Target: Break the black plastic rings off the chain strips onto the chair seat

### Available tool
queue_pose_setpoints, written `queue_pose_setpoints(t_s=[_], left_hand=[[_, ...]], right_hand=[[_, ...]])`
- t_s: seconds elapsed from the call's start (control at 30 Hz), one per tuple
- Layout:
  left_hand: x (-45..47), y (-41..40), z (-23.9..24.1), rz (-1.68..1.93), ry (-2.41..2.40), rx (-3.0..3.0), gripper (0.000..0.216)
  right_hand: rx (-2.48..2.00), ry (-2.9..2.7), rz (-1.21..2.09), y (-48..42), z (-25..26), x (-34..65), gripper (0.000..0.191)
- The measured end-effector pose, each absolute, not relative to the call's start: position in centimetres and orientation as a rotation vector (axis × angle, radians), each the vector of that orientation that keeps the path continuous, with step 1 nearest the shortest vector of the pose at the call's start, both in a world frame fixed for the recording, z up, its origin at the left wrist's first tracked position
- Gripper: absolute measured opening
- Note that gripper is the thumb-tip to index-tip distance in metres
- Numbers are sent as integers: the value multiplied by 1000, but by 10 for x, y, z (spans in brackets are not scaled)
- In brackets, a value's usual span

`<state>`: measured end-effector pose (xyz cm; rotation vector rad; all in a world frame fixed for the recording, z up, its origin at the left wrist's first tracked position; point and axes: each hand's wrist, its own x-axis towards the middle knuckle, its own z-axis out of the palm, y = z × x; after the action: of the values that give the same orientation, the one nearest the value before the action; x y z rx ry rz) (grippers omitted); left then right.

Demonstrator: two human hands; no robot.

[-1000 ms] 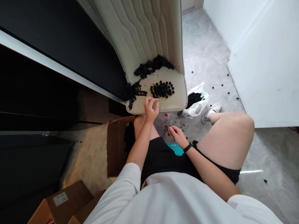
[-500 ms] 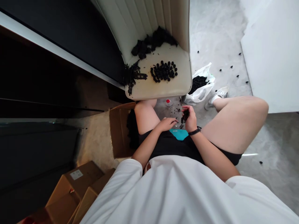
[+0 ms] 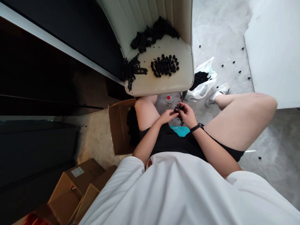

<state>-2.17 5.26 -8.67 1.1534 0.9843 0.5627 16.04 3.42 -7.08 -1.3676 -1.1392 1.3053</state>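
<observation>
Above my lap, both hands meet at a small black piece with gaps in it [image 3: 179, 108], perhaps rubber or plastic; its exact kind cannot be made out. My right hand [image 3: 189, 117] has its fingers curled around this piece, part of which hangs below them. From the other side my left hand [image 3: 168, 116] pinches at its edge, fingertips close together. In front, on the seat of a cream chair [image 3: 161, 86], lies a cluster of small round black parts [image 3: 165, 65]. Torn black scraps [image 3: 138, 70] lie along the seat's left side, with more dark scraps [image 3: 159, 31] against the backrest.
Right of the chair, a white plastic bag [image 3: 199, 95] on the floor holds many black parts. A red-capped bottle [image 3: 169, 99] stands below the seat. A cardboard box [image 3: 119, 128] with black material is by my left leg; more boxes [image 3: 82, 176] are behind it.
My left hand has come up to the black piece in my right hand, and both now touch it. My right hand has shifted slightly left and turned inward.
</observation>
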Motion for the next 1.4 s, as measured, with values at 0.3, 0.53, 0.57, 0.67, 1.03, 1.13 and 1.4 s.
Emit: queue_pose_setpoints(t_s=[0.3,0.53,0.57,0.67,1.03,1.13,1.4], left_hand=[[-30,59,-76,864,1046,1000,46],[-32,62,-62,1045,963,662,42],[-33,62,-59,1043,946,617,43],[-33,62,-54,1040,942,507,48],[-36,66,-56,940,1077,733,71],[-33,66,-55,968,1087,706,72],[-28,63,-58,982,1046,780,53]], right_hand=[[-1375,-1056,1312,35,-69,174,35],[-1377,-1060,1383,34,-59,176,40],[-1371,-1059,1399,34,-58,176,41],[-1347,-1072,1427,33,-55,175,44],[-1341,-968,1474,34,-57,173,51],[-1356,-960,1459,34,-61,173,51],[-1310,-1061,1503,31,-66,171,48]])
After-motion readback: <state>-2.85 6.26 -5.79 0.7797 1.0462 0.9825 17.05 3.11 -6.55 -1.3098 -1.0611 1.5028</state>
